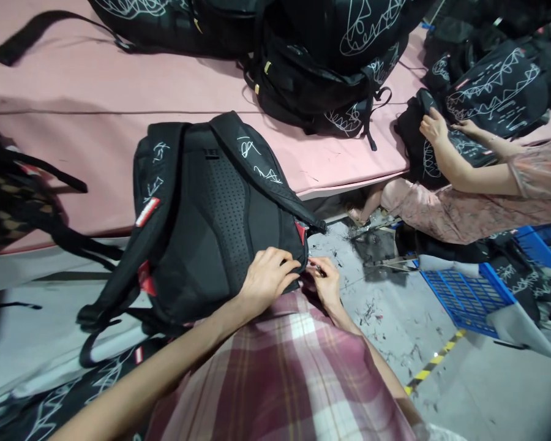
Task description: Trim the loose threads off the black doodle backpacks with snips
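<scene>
The black backpack (220,202) lies back panel up over the table's (202,86) near edge, its bottom overhanging beside the plaid garment (275,367). The left hand (269,272) pinches its lower right corner; the right hand (325,282) grips what looks like a small dark tool (320,271) there. A slipping pinch could let that nick the backpack; its overhang could make it slide off.
</scene>
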`<move>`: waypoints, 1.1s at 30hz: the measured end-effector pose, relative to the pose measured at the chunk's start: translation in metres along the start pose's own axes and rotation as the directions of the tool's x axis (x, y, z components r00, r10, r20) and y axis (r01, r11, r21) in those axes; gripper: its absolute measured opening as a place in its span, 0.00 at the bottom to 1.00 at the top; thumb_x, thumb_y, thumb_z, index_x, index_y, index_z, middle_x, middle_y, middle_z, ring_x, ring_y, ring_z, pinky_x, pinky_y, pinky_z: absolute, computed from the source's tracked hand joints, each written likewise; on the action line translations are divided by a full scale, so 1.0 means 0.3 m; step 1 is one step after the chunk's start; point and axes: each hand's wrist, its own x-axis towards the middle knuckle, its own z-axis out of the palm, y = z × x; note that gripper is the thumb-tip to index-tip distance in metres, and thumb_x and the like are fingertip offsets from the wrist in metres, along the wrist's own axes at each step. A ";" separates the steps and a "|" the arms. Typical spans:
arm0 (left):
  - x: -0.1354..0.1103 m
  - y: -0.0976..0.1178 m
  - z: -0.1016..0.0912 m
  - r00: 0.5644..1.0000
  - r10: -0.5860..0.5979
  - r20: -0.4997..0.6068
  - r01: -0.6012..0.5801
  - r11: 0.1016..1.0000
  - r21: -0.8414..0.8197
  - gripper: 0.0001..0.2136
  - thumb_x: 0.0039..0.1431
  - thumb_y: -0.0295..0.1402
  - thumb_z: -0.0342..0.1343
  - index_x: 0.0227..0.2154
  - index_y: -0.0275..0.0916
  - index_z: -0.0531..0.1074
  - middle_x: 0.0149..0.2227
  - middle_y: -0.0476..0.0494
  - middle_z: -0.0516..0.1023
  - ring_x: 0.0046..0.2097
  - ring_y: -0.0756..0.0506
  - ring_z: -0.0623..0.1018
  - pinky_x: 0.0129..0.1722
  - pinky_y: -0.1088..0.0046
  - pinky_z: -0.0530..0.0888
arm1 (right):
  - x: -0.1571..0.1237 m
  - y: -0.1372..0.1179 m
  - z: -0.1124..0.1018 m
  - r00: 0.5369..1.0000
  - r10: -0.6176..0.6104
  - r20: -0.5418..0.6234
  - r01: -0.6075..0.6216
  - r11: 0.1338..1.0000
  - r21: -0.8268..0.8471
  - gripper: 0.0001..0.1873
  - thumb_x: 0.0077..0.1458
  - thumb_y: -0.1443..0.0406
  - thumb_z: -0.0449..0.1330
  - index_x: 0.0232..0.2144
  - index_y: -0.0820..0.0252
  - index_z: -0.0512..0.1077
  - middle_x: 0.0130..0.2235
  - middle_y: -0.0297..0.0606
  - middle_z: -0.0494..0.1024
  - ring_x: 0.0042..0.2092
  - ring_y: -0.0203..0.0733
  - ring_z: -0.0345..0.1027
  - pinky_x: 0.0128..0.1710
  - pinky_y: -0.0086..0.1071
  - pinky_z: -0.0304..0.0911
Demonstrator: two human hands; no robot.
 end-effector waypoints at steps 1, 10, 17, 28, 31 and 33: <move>0.011 0.003 0.007 1.000 0.013 0.009 -0.013 1.000 0.000 0.07 0.58 0.32 0.54 0.39 0.40 0.74 0.39 0.43 0.74 0.41 0.44 0.69 0.38 0.67 0.63 | 0.010 0.002 -0.001 0.999 -0.036 -0.007 0.036 0.999 0.001 0.08 0.51 0.64 0.58 0.32 0.59 0.75 0.32 0.37 0.73 0.36 0.38 0.67 0.36 0.31 0.63; 0.073 0.047 0.030 0.992 -0.013 0.125 -0.006 0.990 0.144 0.06 0.58 0.30 0.53 0.35 0.38 0.74 0.34 0.43 0.70 0.37 0.45 0.67 0.33 0.68 0.60 | -0.004 0.003 0.010 0.995 -0.049 0.092 0.052 0.998 -0.022 0.10 0.54 0.66 0.48 0.21 0.58 0.61 0.26 0.30 0.63 0.29 0.35 0.58 0.31 0.28 0.57; 0.101 0.072 0.012 0.959 -0.032 0.282 -0.015 0.986 0.166 0.09 0.60 0.25 0.48 0.29 0.36 0.73 0.33 0.42 0.72 0.38 0.44 0.69 0.31 0.70 0.62 | -0.003 -0.049 -0.042 0.991 -0.049 0.122 0.065 0.989 -0.133 0.10 0.56 0.64 0.49 0.24 0.58 0.66 0.28 0.32 0.66 0.30 0.36 0.62 0.33 0.29 0.58; 0.142 0.012 -0.067 0.893 -0.341 0.294 0.437 0.817 -0.377 0.11 0.56 0.35 0.49 0.27 0.38 0.74 0.32 0.45 0.76 0.34 0.46 0.74 0.37 0.72 0.67 | -0.109 -0.096 -0.112 0.985 -0.114 0.127 0.167 0.798 -0.579 0.11 0.60 0.58 0.53 0.37 0.58 0.71 0.33 0.37 0.76 0.35 0.42 0.68 0.37 0.32 0.59; 0.137 0.020 -0.068 0.889 -0.347 0.299 0.451 0.778 -0.438 0.10 0.54 0.35 0.50 0.24 0.38 0.74 0.30 0.47 0.76 0.33 0.47 0.74 0.35 0.73 0.66 | -0.100 -0.100 -0.091 0.973 -0.189 0.132 0.230 0.763 -0.605 0.12 0.61 0.60 0.52 0.36 0.58 0.73 0.32 0.36 0.77 0.34 0.40 0.69 0.35 0.31 0.58; 0.131 0.027 -0.063 0.890 -0.343 0.302 0.450 0.769 -0.454 0.10 0.53 0.34 0.50 0.23 0.37 0.73 0.29 0.47 0.76 0.32 0.48 0.74 0.35 0.73 0.65 | -0.095 -0.099 -0.084 0.965 -0.224 0.138 0.260 0.733 -0.628 0.13 0.61 0.60 0.51 0.35 0.58 0.73 0.31 0.36 0.77 0.33 0.40 0.68 0.34 0.31 0.57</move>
